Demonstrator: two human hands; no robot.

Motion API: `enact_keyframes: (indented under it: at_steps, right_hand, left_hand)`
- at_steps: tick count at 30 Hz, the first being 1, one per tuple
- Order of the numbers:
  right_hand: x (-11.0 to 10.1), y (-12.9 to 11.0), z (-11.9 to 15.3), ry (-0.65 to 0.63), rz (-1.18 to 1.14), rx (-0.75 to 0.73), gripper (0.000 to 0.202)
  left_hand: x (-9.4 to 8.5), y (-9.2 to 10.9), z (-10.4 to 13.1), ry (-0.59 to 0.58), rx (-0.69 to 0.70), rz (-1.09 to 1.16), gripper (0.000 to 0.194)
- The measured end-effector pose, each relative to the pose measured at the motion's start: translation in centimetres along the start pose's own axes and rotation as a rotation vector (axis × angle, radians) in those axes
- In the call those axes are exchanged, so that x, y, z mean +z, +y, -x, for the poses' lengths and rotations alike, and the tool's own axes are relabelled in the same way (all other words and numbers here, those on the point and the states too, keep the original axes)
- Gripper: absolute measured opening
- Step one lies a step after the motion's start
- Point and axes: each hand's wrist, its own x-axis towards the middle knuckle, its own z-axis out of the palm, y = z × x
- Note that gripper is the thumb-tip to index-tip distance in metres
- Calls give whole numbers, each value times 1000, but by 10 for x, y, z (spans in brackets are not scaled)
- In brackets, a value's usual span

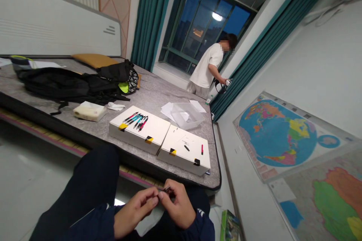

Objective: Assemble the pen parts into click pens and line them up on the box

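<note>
Head view: small dark piece [167,189] in right grip [178,204], beside left grip [137,209].

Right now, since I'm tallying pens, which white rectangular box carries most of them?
The left white box, nearer the black backpack: a row of multicoloured pens lies on top; the right white box bears scattered small parts.

We see soft, dim indoor light, a bright glare on the window [207,19], and edges stretched by wide-angle distortion.
</note>
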Motion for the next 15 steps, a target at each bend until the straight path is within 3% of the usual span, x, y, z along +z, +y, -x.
enact_keyframes:
  at_steps: [3,8,15]
  right_hand:
    - [-2,-3,2,2,4,11,29]
    - [1,-3,2,11,35,65,51]
    - [-1,-5,7,17,-9,41,34]
  left_hand:
    - [1,-1,0,-18,5,3,39]
    - [4,-1,0,-37,14,3,37]
    - [8,-4,2,-31,21,-119,44]
